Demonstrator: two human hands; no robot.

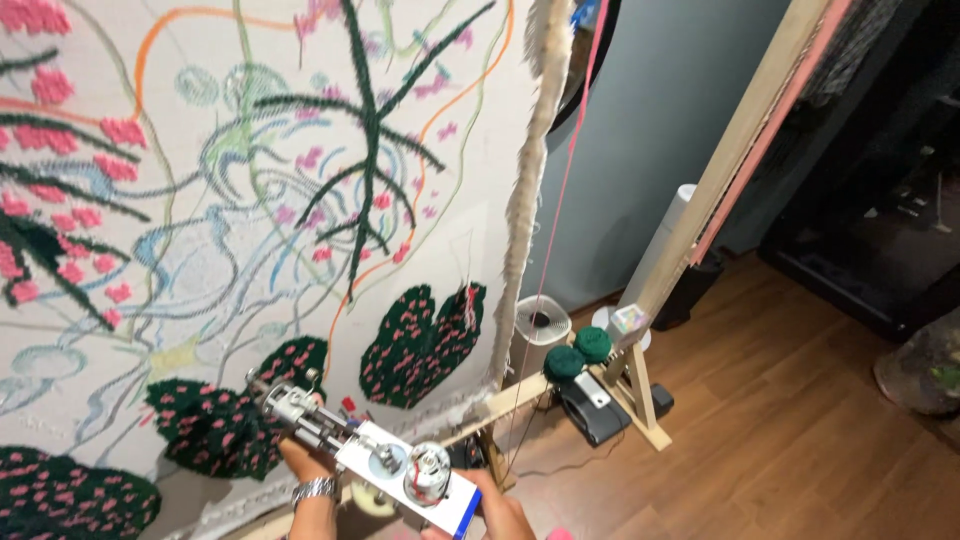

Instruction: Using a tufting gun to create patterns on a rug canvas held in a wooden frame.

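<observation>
Gripping tufting gun (365,452) | both hands (305,462) | tip against tufted cloth (250,200)

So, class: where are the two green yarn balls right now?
The green yarn balls sit right of centre on the wooden frame, beside the white yarn cone.

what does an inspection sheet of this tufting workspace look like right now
surface: white cloth stretched upright on a wooden frame, drawn with coloured outlines.
job's things: metal tufting gun with its tip at a dark green patch dotted pink; a similar patch lies further right.
clutter: two dark green yarn balls on the frame's lower bar; white cylinder with a dark hole on top behind.
hands: left hand, wearing a metal wristband, under the gun's front; right hand at its rear.
cables: pink yarn strand hanging beside the cloth's fringed edge.
surroundings: wood floor, grey wall.
</observation>
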